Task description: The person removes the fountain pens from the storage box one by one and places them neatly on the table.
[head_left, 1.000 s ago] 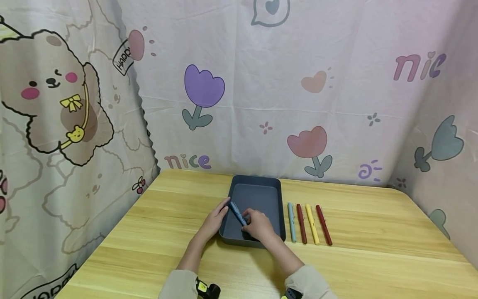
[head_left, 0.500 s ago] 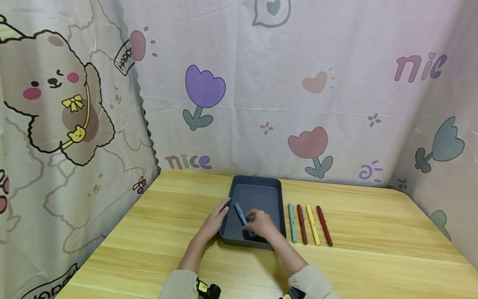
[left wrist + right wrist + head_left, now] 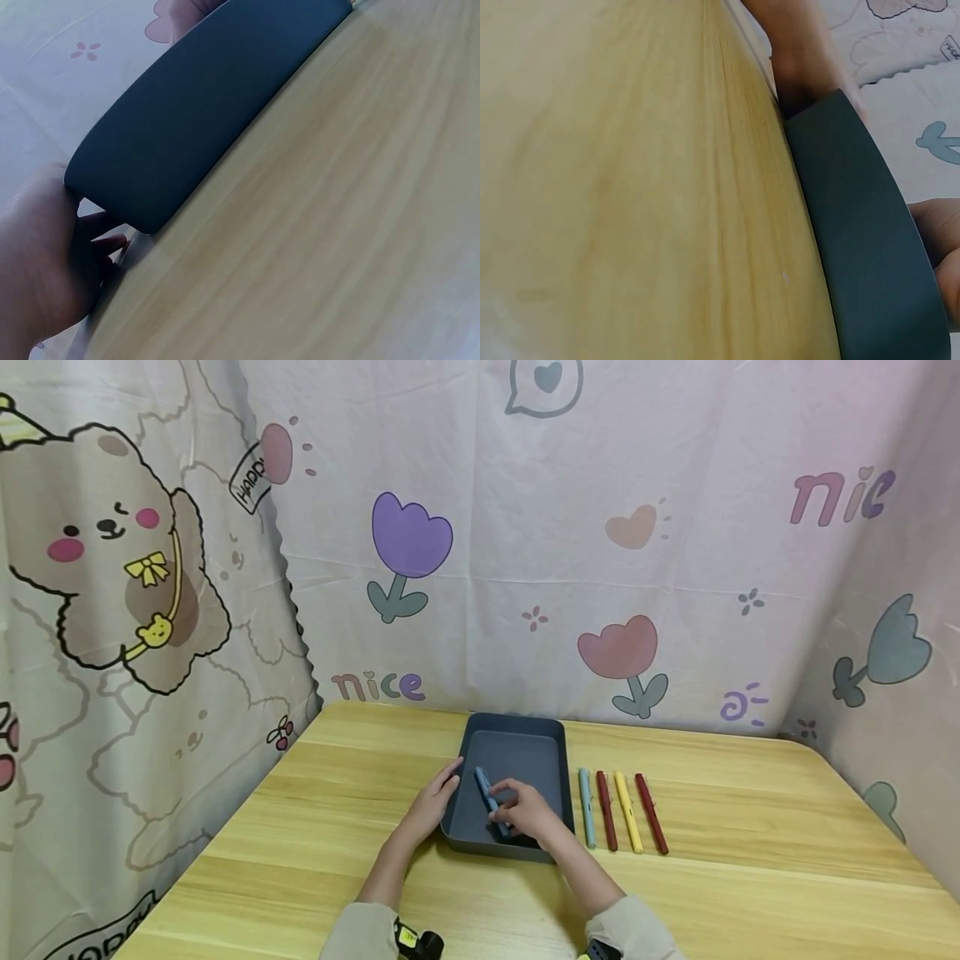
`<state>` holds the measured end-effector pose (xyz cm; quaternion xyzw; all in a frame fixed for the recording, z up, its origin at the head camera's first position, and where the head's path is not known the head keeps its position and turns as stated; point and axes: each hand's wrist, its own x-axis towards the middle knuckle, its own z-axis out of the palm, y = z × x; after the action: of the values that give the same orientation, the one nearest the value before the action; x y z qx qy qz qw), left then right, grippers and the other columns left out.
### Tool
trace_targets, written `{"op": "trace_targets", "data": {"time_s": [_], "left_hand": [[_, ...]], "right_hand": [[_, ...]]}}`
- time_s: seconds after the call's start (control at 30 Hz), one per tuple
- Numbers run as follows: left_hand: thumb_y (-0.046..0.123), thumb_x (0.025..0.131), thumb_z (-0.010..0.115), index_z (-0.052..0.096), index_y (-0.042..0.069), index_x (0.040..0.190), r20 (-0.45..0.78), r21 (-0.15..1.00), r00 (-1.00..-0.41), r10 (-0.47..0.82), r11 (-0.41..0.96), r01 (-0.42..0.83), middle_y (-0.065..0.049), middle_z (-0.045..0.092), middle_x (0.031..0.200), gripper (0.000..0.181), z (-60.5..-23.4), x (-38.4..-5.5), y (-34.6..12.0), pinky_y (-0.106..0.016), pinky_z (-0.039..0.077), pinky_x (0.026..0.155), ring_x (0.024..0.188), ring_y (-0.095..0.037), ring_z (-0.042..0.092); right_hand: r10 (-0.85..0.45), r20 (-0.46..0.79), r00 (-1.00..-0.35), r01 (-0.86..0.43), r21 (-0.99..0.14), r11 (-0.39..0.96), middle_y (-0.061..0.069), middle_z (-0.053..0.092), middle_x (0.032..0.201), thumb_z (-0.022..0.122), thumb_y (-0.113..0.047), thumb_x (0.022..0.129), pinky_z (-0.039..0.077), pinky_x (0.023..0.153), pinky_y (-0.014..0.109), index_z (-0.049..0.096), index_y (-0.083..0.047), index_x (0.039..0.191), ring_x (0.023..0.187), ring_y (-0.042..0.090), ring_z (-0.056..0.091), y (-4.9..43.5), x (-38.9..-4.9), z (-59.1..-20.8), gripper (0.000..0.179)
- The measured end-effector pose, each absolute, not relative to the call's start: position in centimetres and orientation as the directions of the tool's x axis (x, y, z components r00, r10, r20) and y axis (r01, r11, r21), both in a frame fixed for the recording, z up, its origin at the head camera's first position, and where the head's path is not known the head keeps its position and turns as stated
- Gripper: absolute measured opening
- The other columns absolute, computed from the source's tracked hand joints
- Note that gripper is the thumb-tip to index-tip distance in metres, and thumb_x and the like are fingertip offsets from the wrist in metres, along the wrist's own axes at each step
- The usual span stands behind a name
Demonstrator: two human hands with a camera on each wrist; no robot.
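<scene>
A dark grey-blue rectangular tray (image 3: 517,727) stands on the wooden table. Inside it, near the front left, a blue pen (image 3: 483,779) slants with its far end toward the left wall. Thumb and index finger of my right hand (image 3: 525,814) are bent at the pen's near half, pinching it low over the tray floor. Against the tray's left wall lies my left hand (image 3: 431,802), its fingers stretched along the outside and rim. In the left wrist view the left hand (image 3: 37,255) sits at the tray's corner (image 3: 150,172). The tray's wall hides the pen in both wrist views.
Right of the tray several pens lie side by side: a light blue pen (image 3: 587,810), a dark red pen (image 3: 607,810), a yellow pen (image 3: 628,810) and another dark red pen (image 3: 651,814). A printed curtain (image 3: 495,527) hangs behind the wooden table (image 3: 337,760).
The right hand and the blue pen have shifted slightly right, and the pen has turned a little steeper, away from the left wall. The left hand and the tray have stayed nearly put.
</scene>
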<state>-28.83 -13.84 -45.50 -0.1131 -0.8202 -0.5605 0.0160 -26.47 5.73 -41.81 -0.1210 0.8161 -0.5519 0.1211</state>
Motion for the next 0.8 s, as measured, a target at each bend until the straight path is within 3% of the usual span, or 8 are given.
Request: {"op": "trace_targets", "data": {"time_s": [0.8], "left_hand": [[0.025, 0.101, 0.038, 0.035, 0.013, 0.143, 0.152, 0.920, -0.975, 0.160, 0.337, 0.199, -0.016, 0.029, 0.145, 0.044, -45.3, -28.6, -13.7, -0.053, 0.023, 0.102, 0.131, -0.036, 0.025]], "right_hand": [[-0.317, 0.013, -0.948, -0.125, -0.933, 0.336, 0.009, 0.059, 0.084, 0.064, -0.006, 0.086, 0.050, 0.058, 0.036, 0.058, 0.001, 0.116, 0.068, 0.019, 0.055, 8.9, -25.7, -40.3, 0.032]]}}
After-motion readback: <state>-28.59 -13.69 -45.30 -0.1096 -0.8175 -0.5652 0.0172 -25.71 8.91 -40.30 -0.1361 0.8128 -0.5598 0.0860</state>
